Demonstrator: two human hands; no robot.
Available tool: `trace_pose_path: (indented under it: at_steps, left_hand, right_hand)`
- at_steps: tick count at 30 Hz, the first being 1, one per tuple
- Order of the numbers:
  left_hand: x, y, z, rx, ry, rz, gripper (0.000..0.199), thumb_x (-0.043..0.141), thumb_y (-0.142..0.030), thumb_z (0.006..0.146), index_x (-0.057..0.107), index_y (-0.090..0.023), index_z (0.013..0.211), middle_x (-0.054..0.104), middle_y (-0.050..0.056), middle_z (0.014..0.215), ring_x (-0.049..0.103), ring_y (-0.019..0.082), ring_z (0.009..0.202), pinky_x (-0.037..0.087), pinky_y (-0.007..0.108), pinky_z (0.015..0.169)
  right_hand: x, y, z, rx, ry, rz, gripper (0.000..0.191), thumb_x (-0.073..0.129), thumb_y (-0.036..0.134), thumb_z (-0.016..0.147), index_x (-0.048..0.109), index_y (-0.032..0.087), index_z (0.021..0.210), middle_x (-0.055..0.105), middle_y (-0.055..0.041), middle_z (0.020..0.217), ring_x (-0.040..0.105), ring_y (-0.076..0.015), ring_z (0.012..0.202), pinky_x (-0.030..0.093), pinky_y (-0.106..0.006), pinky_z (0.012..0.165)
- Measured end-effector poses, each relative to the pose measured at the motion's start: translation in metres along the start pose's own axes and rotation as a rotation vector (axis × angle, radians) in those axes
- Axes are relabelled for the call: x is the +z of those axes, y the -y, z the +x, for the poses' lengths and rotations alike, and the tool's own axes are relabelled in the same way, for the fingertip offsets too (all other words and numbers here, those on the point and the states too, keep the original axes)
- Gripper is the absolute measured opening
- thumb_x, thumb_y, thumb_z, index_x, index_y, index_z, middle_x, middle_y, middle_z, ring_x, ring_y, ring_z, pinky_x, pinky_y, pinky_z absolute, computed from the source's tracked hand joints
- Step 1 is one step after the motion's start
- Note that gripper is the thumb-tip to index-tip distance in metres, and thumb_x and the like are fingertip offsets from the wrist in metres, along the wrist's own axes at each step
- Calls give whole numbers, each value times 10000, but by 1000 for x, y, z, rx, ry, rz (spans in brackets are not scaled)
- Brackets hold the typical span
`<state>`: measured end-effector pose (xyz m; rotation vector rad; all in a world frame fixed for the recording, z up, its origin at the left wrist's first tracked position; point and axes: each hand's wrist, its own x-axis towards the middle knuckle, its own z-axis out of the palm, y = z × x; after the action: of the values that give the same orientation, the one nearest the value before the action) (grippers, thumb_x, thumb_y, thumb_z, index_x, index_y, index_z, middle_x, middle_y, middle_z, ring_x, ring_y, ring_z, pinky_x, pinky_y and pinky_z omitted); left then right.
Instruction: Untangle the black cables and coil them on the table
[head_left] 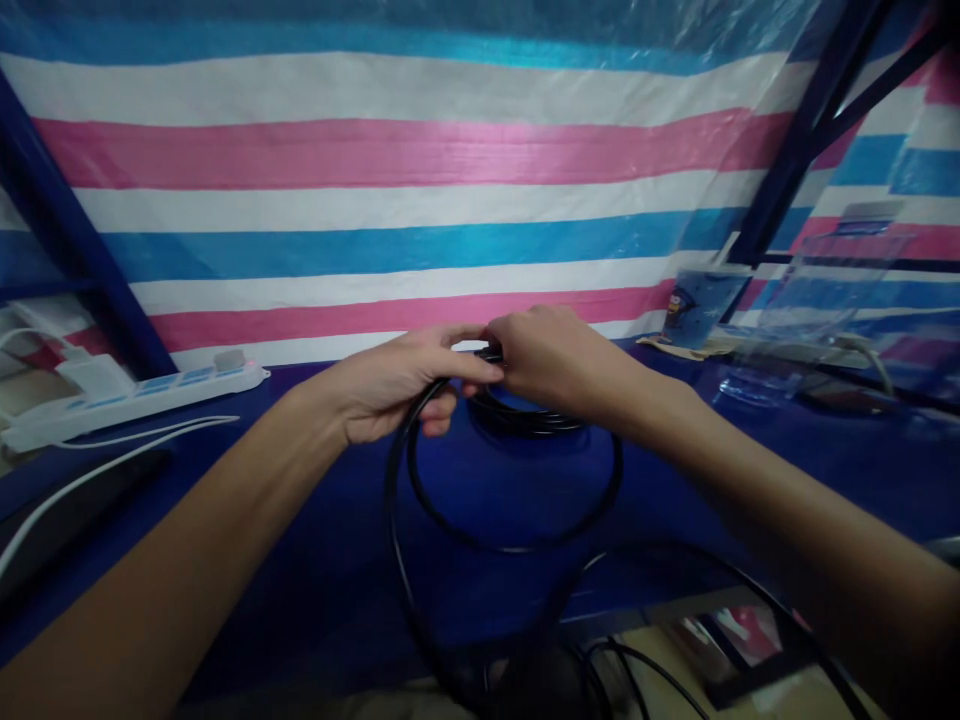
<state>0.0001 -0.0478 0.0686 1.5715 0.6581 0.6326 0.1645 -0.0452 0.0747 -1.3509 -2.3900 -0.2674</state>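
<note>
A black cable (394,500) runs up from below the desk edge into my left hand (409,385), whose fingers and thumb are closed around it. My right hand (547,355) meets the left one at the centre, fingers bent down and pinched on the same cable. Beneath and behind the hands lies a coil of the cable (529,425) on the blue desk. One wider loop (517,549) hangs or lies in front of that coil; which of the two I cannot tell. My right fingertips are partly hidden.
At the left are a white power strip (142,400), a white charging cord (112,460) and a dark flat object (82,510). A patterned cup (701,305) and clear plastic container (817,300) stand right. More black cable (645,665) hangs below the desk's front edge (637,610).
</note>
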Motion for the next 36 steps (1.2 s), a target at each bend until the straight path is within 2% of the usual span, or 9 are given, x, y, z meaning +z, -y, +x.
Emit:
trace_pose_path:
  at_steps: [4, 7, 11, 16, 22, 25, 28, 31, 36]
  left_hand:
    - [-19, -1, -1, -27, -97, -20, 15, 563, -136, 798, 557, -122, 800, 519, -6, 587, 446, 29, 367, 349, 117, 340]
    - [-37, -6, -5, 79, -272, -170, 73, 537, -113, 806, 507, -130, 742, 340, -77, 476, 224, -10, 282, 157, 116, 273]
    - [-50, -18, -16, 286, -460, -233, 136, 534, -106, 820, 490, -147, 698, 200, -111, 418, 137, 3, 281, 156, 134, 285]
    - [-38, -21, -12, 405, -465, -274, 203, 486, -211, 889, 527, -167, 695, 172, -105, 396, 153, 24, 287, 237, 145, 319]
    - [-38, -26, -19, 488, -497, -304, 239, 410, -261, 933, 525, -217, 728, 196, -88, 425, 154, 42, 315, 227, 153, 337]
    - [-63, -32, -44, 406, -310, -149, 383, 182, -211, 975, 536, -192, 829, 195, -89, 470, 131, 3, 331, 171, 100, 375]
    - [-73, -33, -58, 300, -202, 93, 232, 376, -244, 926, 563, -159, 818, 235, -91, 460, 182, -16, 316, 191, 100, 371]
    - [-40, -29, -47, 167, -257, 226, 154, 675, -258, 748, 556, -163, 727, 335, -64, 463, 280, 20, 320, 217, 145, 321]
    - [48, -19, -8, 57, -161, -127, 265, 590, -415, 799, 517, -173, 721, 380, -53, 473, 294, 37, 319, 172, 165, 306]
  right_hand:
    - [8, -4, -8, 195, -87, 399, 478, 614, 198, 709, 496, 127, 1166, 630, -108, 898, 563, -164, 667, 378, -258, 554]
    - [14, -5, -30, 391, 156, 899, 613, 621, 279, 754, 354, 144, 1290, 632, -89, 900, 583, -143, 634, 456, -273, 569]
    - [21, -3, -71, 413, 470, 1117, 447, 593, 415, 807, 485, 160, 1158, 636, -71, 907, 605, -168, 861, 471, -323, 814]
    - [25, 5, -81, 403, 234, 998, 665, 583, 499, 792, 323, 259, 1355, 483, -100, 1259, 566, -182, 990, 483, -294, 738]
    - [20, 20, -86, 116, 530, 505, 221, 559, 336, 820, 657, 189, 952, 617, -56, 805, 556, -158, 695, 414, -269, 599]
    - [7, 4, -106, 366, 529, 751, 221, 531, 390, 835, 639, 208, 897, 547, -19, 636, 475, -103, 497, 345, -233, 444]
    - [-15, -15, -116, 715, 344, 1173, 261, 566, 446, 799, 565, 215, 679, 304, 65, 431, 232, -37, 327, 166, -197, 332]
    - [-36, -9, -107, 739, 149, 1383, 466, 468, 437, 845, 383, 188, 460, 218, 61, 386, 177, -25, 290, 149, -196, 310]
    - [-28, 40, -68, 530, -108, 1427, 353, 369, 421, 880, 476, 179, 646, 484, -5, 574, 453, -80, 426, 416, -234, 451]
